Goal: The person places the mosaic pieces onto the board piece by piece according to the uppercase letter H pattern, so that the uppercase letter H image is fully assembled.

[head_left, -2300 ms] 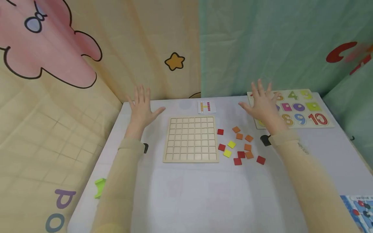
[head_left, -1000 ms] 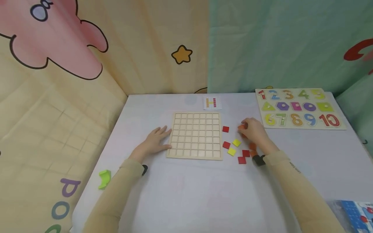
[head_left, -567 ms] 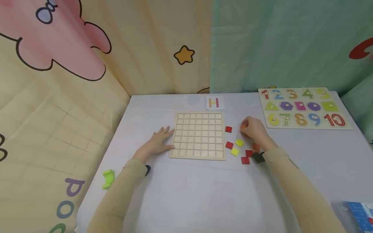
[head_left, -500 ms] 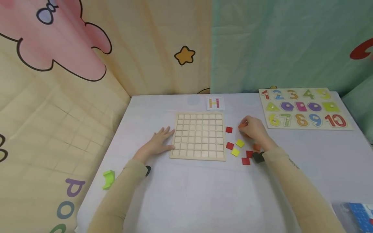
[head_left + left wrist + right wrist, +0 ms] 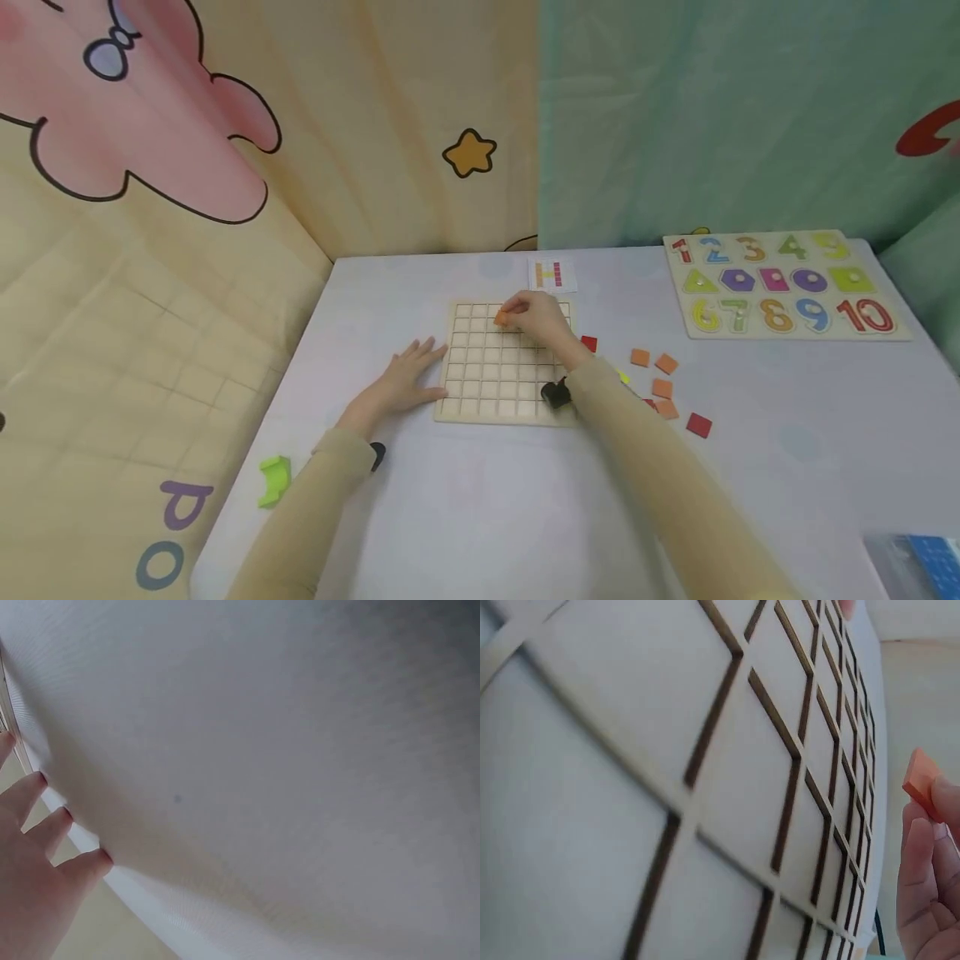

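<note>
A wooden grid board (image 5: 472,392) lies flat on the white table. Above its back rows my right hand (image 5: 536,319) pinches an orange square tile (image 5: 500,317) between thumb and fingers; the right wrist view shows the tile (image 5: 922,780) held over the grid cells. My left hand (image 5: 401,379) rests at the board's left edge, fingers spread, with thumb and fingertips at the rim. Right of the board lie several loose orange tiles (image 5: 662,388) and red tiles (image 5: 699,425). My right forearm partly covers a yellow tile (image 5: 624,377) and a red one.
Behind the board lies a small card (image 5: 552,275) printed with a coloured tile pattern. A number and shape puzzle board (image 5: 787,283) sits at the back right. A green curved piece (image 5: 275,481) is at the left, a blue package (image 5: 933,562) at the front right.
My right hand has picked an orange tile from the loose group and carried it left over the board. My left hand moved from the air to the board's left edge and has stayed there.
</note>
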The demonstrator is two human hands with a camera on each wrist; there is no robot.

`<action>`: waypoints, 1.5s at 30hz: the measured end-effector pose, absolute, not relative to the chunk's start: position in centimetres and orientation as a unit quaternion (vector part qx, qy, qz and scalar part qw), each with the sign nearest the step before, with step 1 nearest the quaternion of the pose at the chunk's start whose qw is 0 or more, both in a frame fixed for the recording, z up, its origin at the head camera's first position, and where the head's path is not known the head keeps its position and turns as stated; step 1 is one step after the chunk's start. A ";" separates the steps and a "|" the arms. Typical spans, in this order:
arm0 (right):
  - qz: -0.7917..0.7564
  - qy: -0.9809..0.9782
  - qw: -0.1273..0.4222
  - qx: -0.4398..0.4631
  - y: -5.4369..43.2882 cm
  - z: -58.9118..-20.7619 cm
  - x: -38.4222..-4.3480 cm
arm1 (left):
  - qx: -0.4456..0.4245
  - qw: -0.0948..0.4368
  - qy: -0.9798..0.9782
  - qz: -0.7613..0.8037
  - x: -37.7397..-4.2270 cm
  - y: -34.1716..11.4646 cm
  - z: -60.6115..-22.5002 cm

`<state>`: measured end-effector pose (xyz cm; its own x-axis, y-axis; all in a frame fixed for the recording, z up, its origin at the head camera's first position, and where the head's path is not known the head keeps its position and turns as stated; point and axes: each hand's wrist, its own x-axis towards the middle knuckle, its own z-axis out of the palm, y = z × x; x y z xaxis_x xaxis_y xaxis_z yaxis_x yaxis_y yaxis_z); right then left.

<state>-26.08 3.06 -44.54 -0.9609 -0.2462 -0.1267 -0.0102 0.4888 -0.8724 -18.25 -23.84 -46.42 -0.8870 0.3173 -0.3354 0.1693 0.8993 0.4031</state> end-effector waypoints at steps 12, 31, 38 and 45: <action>-0.457 0.879 0.090 -0.105 0.3 -45.9 -26.6 | 0.146 0.195 0.954 0.176 -17.6 -22.6 -46.6; -0.370 0.912 0.102 -0.147 -1.1 -46.0 -27.2 | 0.132 0.198 0.957 0.165 -17.9 -22.8 -46.4; -0.301 0.929 0.076 -0.203 -1.7 -46.0 -27.4 | 0.133 0.202 0.956 0.165 -18.1 -23.0 -46.4; -0.306 0.925 0.090 -0.206 -2.4 -45.9 -27.4 | 0.132 0.207 0.957 0.156 -18.1 -23.5 -46.3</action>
